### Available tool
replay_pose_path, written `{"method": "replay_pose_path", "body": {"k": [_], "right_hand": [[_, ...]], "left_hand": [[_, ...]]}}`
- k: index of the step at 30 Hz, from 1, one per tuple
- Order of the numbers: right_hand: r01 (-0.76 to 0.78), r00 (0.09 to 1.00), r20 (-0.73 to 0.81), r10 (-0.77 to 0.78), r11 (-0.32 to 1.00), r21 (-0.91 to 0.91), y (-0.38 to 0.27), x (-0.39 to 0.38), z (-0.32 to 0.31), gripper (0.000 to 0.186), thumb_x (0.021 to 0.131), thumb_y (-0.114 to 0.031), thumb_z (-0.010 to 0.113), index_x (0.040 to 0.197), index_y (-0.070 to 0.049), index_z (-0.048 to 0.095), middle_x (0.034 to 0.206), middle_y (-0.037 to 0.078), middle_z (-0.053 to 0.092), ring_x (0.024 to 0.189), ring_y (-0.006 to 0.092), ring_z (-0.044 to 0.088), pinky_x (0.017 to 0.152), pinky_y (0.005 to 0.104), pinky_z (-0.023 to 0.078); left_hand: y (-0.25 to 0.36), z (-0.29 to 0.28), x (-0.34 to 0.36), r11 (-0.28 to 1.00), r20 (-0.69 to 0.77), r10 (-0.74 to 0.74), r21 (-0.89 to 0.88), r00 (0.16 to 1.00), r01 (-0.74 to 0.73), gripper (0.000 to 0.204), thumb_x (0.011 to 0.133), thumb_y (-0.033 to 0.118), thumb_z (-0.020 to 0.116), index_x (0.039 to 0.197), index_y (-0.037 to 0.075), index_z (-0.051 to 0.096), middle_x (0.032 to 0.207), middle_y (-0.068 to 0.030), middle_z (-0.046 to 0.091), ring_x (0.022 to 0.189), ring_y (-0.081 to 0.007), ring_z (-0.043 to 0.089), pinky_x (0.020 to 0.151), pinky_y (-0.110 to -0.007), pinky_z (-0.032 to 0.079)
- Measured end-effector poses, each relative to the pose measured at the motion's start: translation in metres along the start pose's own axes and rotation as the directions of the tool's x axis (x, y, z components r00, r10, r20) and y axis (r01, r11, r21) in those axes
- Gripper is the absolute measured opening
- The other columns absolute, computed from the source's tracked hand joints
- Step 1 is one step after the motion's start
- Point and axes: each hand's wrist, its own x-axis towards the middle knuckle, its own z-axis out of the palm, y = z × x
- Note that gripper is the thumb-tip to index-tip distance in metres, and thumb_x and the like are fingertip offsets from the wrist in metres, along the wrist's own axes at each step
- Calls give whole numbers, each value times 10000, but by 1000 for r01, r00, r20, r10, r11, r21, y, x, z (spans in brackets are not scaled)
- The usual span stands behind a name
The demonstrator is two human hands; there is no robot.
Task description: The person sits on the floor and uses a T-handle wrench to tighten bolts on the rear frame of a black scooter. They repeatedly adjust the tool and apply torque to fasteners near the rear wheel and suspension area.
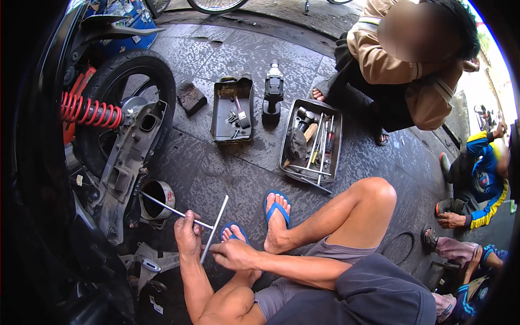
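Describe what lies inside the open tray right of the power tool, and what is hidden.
Visible in the tray are, for instance, a long metal rod, a yellow handle, a wooden handle and a dark crumpled item. Anything beneath that item is covered from view.

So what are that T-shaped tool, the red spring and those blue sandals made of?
The T-shaped tool looks like steel, plated or polished, given its smooth silvery shine. The red spring is probably metal, painted or coated, since its coils are evenly red. The blue sandals seem rubber or foam, judging by their plain, moulded-looking straps.
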Motion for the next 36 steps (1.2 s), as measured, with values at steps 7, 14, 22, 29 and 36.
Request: {"method": "replay_pose_path", "body": {"k": [7, 14, 22, 29, 36], "right_hand": [[-344, 930, -65, 361, 921, 184, 4, 8, 4, 452, 908, -222, 573, 1351, -142, 624, 954, 229, 709, 939, 358, 699, 926, 512, 517], [-9, 871, -483, 93, 985, 175, -3, -1, 6, 457, 918, -125, 584, 1368, -44, 568, 916, 228, 694, 862, 407, 680, 789, 439, 533], [-364, 916, 39, 399, 787, 498, 2, 13, 19, 534, 1058, -394, 483, 784, 16, 690, 743, 151, 666, 726, 316, 639, 745, 441, 497], [-103, 848, -336, 409, 750, 654, 20, 8, 15, 331, 1029, -232, 500, 1152, -20, 723, 660, 125, 631, 676, 273, 651, 720, 402, 546], [146, 988, -84, -131, 969, 201, 8, 0, 14, 411, 941, -134, 559, 1315, 27, 615, 862, 262, 707, 769, 403, 715, 751, 439, 557]], "left_hand": [[3, -5, 3, 994, -2, 51, -96, 999, -51, 317, 1018, 288, 626, 813, 47, 630, 590, 27, 502, 500, -46, 441, 495, -221, 360], [3, -5, 7, 1000, -156, 18, 3, 988, -17, 318, 1018, 282, 619, 803, 47, 624, 588, 32, 495, 483, -41, 427, 499, -224, 377], [2, -10, 2, 984, 107, -176, 26, 979, 174, 320, 1032, 269, 594, 903, -16, 666, 609, 22, 501, 569, -62, 465, 582, -245, 406], [-3, -6, -4, 982, 71, -63, 180, 995, 49, 364, 1009, 330, 626, 845, 12, 698, 633, 22, 548, 573, -68, 474, 539, -241, 362], [1, -5, -1, 978, -41, -167, 121, 985, 171, 379, 1016, 343, 618, 826, 22, 685, 626, 28, 528, 568, -58, 449, 549, -221, 363]]}}
